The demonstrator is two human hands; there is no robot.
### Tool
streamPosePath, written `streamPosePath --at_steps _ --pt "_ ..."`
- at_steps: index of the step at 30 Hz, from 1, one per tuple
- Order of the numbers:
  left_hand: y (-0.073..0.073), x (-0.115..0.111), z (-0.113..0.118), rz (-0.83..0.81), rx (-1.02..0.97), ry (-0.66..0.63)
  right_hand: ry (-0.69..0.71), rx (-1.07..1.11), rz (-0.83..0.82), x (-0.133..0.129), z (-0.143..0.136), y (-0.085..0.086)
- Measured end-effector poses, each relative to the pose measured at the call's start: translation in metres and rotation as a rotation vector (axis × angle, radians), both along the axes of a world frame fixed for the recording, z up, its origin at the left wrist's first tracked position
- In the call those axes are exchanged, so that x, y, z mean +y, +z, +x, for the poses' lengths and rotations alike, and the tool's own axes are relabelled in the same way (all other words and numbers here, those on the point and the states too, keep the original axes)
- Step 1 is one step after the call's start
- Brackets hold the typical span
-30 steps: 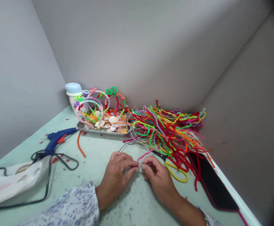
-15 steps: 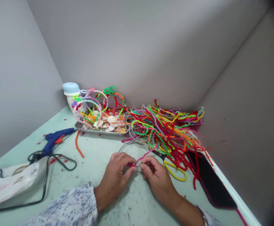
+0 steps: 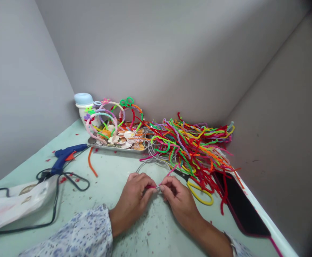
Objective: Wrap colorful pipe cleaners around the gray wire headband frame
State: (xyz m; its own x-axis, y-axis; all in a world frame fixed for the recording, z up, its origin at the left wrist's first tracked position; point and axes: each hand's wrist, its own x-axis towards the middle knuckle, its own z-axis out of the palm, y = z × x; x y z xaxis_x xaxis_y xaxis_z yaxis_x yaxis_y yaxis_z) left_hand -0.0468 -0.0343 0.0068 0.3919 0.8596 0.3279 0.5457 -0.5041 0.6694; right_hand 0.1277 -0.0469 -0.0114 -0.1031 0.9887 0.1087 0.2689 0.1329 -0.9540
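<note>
Over the front of the table, my left hand (image 3: 135, 195) is closed, thumb against fingers, on a grey wire wrapped with a pink pipe cleaner. Opposite it, my right hand (image 3: 177, 194) pinches the pink pipe cleaner (image 3: 172, 170), whose free end sticks up behind the fingertips. A short bit of the wire shows between the two hands. Behind them the grey wire (image 3: 142, 164) curves back toward a coil. Yellow-handled scissors (image 3: 201, 196) lie just right of my right hand, partly under a heap of coloured pipe cleaners (image 3: 188, 142).
A metal tray (image 3: 118, 146) of shells holds several pipe-cleaner headbands (image 3: 101, 116), beside a blue-lidded bottle (image 3: 83, 101). At left lie a blue glue gun (image 3: 65, 155), its cord and a white plastic bag (image 3: 19, 203). A black paddle-shaped item (image 3: 244, 207) lies along the right edge.
The pink pipe cleaner's free end is shorter in view, and my right fingertips have shifted over it near the wire. The whole view has moved slightly.
</note>
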Motion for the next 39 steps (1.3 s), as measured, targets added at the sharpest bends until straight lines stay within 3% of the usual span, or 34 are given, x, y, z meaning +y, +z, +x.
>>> streamPosePath --at_steps 16,31,39 --pt "0.001 -0.001 0.0 -0.08 0.005 -0.027 -0.013 -0.03 0.039 0.0 0.002 -0.003" --pt "-0.002 -0.002 0.002 -0.13 -0.069 -0.01 -0.012 0.089 0.051 -0.003 0.002 -0.011" --pt "-0.006 -0.002 0.001 -0.11 -0.096 0.035 0.001 -0.091 0.185 -0.01 0.0 -0.005"
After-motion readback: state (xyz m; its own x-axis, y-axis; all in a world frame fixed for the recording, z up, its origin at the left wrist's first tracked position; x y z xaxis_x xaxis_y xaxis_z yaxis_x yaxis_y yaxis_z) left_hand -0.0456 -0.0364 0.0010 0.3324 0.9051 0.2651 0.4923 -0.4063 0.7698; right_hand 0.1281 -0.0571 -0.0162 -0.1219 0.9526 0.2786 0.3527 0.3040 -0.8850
